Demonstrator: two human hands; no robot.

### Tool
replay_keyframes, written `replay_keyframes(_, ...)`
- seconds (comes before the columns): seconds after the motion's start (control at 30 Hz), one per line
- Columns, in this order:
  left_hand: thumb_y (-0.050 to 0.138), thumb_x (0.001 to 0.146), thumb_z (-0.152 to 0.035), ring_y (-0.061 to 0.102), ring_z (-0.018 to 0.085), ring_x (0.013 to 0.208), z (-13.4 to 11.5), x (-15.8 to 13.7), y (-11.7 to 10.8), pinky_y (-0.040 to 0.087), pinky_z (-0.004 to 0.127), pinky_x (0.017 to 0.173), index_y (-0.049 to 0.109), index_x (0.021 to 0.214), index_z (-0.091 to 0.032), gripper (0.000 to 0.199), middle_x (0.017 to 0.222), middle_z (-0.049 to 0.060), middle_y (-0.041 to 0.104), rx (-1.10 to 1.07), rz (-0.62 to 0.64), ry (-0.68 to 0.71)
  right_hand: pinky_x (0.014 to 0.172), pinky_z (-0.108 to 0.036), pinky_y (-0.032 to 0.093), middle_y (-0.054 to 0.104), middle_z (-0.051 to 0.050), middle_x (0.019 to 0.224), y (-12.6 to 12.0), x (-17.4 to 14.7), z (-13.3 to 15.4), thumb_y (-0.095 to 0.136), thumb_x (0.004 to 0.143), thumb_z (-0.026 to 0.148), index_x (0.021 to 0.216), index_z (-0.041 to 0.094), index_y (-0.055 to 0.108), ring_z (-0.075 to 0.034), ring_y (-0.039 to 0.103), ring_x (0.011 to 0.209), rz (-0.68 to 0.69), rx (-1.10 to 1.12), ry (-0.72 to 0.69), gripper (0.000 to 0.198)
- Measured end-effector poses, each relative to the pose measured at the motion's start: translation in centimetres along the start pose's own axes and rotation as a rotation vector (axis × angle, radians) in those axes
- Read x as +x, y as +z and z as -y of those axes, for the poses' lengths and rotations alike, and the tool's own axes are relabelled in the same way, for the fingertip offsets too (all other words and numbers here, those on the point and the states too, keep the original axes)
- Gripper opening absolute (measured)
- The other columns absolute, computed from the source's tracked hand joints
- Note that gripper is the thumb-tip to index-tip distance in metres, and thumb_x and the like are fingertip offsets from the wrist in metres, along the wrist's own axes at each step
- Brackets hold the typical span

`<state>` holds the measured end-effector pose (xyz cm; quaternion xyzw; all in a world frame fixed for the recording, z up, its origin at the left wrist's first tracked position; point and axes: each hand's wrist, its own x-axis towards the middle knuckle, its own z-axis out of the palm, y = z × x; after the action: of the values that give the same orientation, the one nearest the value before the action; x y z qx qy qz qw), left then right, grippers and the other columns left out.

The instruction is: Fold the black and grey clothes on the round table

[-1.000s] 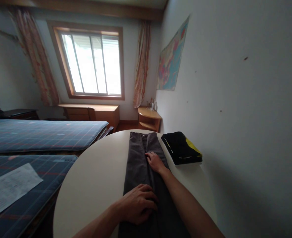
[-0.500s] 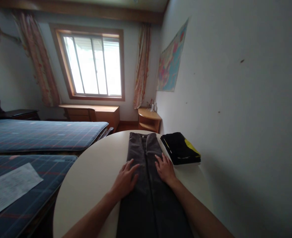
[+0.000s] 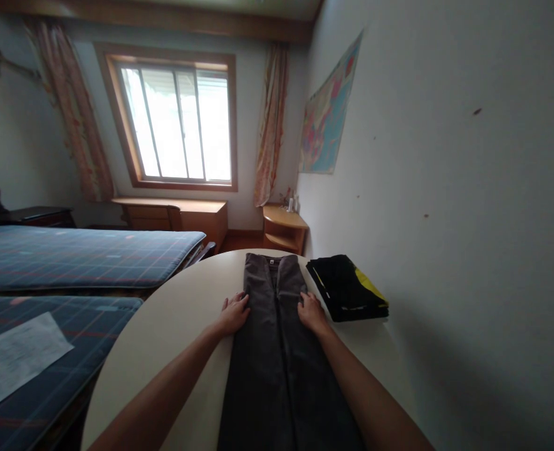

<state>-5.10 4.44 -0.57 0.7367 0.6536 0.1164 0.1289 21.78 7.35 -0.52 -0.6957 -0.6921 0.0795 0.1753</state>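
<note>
A pair of dark grey trousers [image 3: 270,351] lies lengthwise on the round white table [image 3: 164,351], waistband at the far end with a small label showing inside. On the left edge of the trousers, below the waistband, my left hand [image 3: 232,313] has its fingers bent and closed on the cloth. Opposite it, my right hand [image 3: 313,313] is closed on the right edge, fingers curled over the fabric. The lower legs of the trousers run out of view toward me. Close by my right hand sits a stack of folded black clothes [image 3: 345,285] with yellow parts.
A white wall [image 3: 469,300] with a map [image 3: 326,119] rises close on the right. To the left are plaid mattresses [image 3: 84,257], one with a paper sheet [image 3: 18,360] on it. A desk [image 3: 202,213] and a corner shelf [image 3: 284,219] stand under the window.
Both hands have gone from lying spread on top of the trousers to their side edges, the left one moving outward and slightly away. Their fingers have closed on the cloth.
</note>
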Motion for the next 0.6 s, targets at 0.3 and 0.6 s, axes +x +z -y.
replay_keyframes(0.3,0.04,0.093,-0.025,0.027,0.03,0.147,2.0,4.8,-1.2,0.015,0.058,0.118,0.034,0.149,-0.017,0.057,0.161,0.016,0.024,0.115,-0.045,-0.041,0.111,-0.032,0.033,0.032,-0.012,0.158,0.7,4.7,2.0,0.042,0.097,0.03,0.151,0.013,0.036,-0.026,0.039,0.14,0.037,0.001,-0.073,0.058)
replay_keyframes(0.6,0.039,0.096,-0.029,0.024,0.03,0.148,1.3,3.0,-1.5,0.02,0.051,0.119,0.042,0.146,-0.022,0.05,0.163,0.011,0.022,0.191,-0.087,0.021,0.118,-0.046,0.015,0.02,-0.005,0.163,0.0,1.7,3.4,0.039,0.097,0.049,0.149,0.027,0.042,-0.03,0.017,0.149,0.085,-0.132,-0.299,0.056)
